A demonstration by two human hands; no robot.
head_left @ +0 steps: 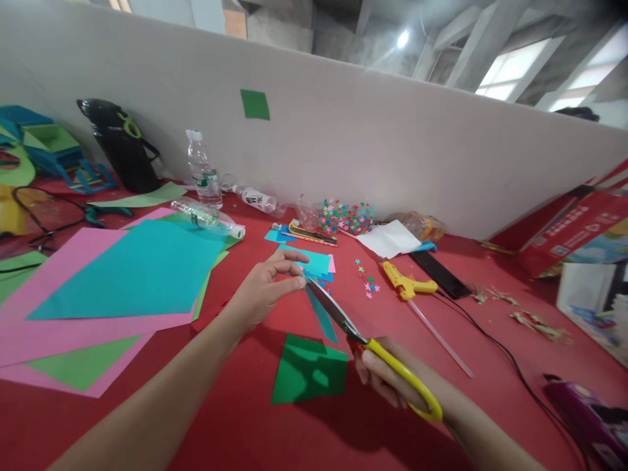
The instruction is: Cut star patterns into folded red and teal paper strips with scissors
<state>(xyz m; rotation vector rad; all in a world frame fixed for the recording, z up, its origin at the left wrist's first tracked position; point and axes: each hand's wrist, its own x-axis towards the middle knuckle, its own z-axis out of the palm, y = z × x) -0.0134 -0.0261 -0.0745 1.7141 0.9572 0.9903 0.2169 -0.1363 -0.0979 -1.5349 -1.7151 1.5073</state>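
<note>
My right hand (387,376) is wrapped round the yellow handles of a pair of scissors (338,314), its blades pointing up and left. At the blade tips, the thumb and fingers of my left hand (265,284) pinch a small piece of blue paper, mostly hidden by the fingers. A narrow blue paper strip (322,318) shows just below the blades; whether it joins the pinched piece I cannot tell. Nearer me, a green paper square (310,369) lies on the red table with the hands' shadow across it. Small blue paper pieces (316,261) lie behind my left fingertips.
Large blue sheets (132,268) overlap pink paper (93,255) at left. A yellow glue gun (407,281) with its cord and a black phone (440,273) lie at right. Star confetti (360,268), a utility knife (311,234), plastic bottles (205,173) and a black flask (120,144) stand farther back.
</note>
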